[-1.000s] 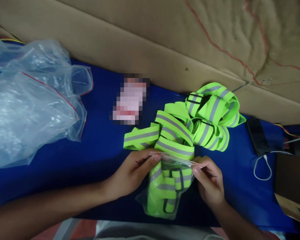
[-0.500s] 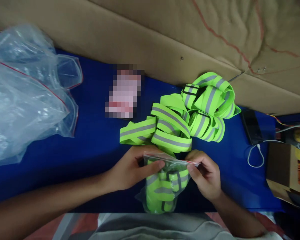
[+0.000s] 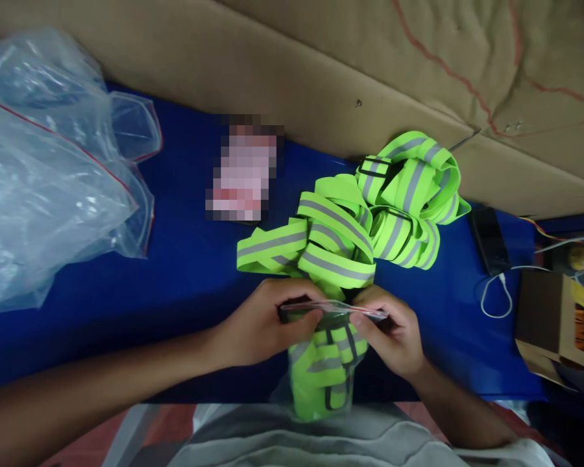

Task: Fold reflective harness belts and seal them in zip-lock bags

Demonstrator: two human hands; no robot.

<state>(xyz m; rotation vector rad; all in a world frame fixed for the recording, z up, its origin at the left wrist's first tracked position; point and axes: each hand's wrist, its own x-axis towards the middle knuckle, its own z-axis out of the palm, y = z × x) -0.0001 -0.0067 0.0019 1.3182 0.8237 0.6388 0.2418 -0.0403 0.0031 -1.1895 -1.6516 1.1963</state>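
Observation:
A clear zip bag (image 3: 349, 383) hangs between my two hands at the table's front edge. Inside it is a rolled neon-green reflective strap (image 3: 316, 379) with grey stripes and black buckles. My left hand (image 3: 267, 321) pinches the red-lined zip edge on the left, thumb in front. On the right side, my right hand (image 3: 394, 331) pinches the same edge between thumb and curled fingers. Just beyond my hands lies a pile of neon-green reflective straps (image 3: 338, 266), loosely coiled, with black buckles.
A heap of clear zip bags (image 3: 53, 181) covers the left of the blue table (image 3: 185, 285). Near the back lies a pixelated pinkish item (image 3: 246, 172). To the right are a black phone-like device (image 3: 489, 240), a white cable (image 3: 496, 314) and an open cardboard box (image 3: 540, 318). Brown wrapped material (image 3: 321, 71) borders the back.
My right hand has moved slightly left along the zip edge, closer to my left hand. The bag's mouth now looks flatter. The whole view has shifted a little.

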